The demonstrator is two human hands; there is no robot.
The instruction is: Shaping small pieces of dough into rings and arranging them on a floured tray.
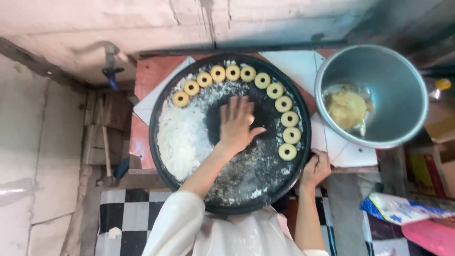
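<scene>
A large round black tray (pixel 163 156) lies in front of me, dusted with white flour (pixel 177 137) heaped on its left side. Several pale ring-shaped dough pieces (pixel 275 90) run in an arc along the tray's far and right rim. My left hand (pixel 237 124) lies flat, palm down, in the middle of the tray with its fingers stretched out; whether anything is under the palm is hidden. My right hand (pixel 315 168) grips the tray's near right rim, just below the last ring (pixel 287 151).
To the right of the tray, a big metal bowl (pixel 403 80) holds a lump of yellow dough (pixel 347 109). White tiles (pixel 294 64) lie under the tray. A tap (pixel 111 71) juts from the wall at left. A plastic bag (pixel 400 208) lies at bottom right.
</scene>
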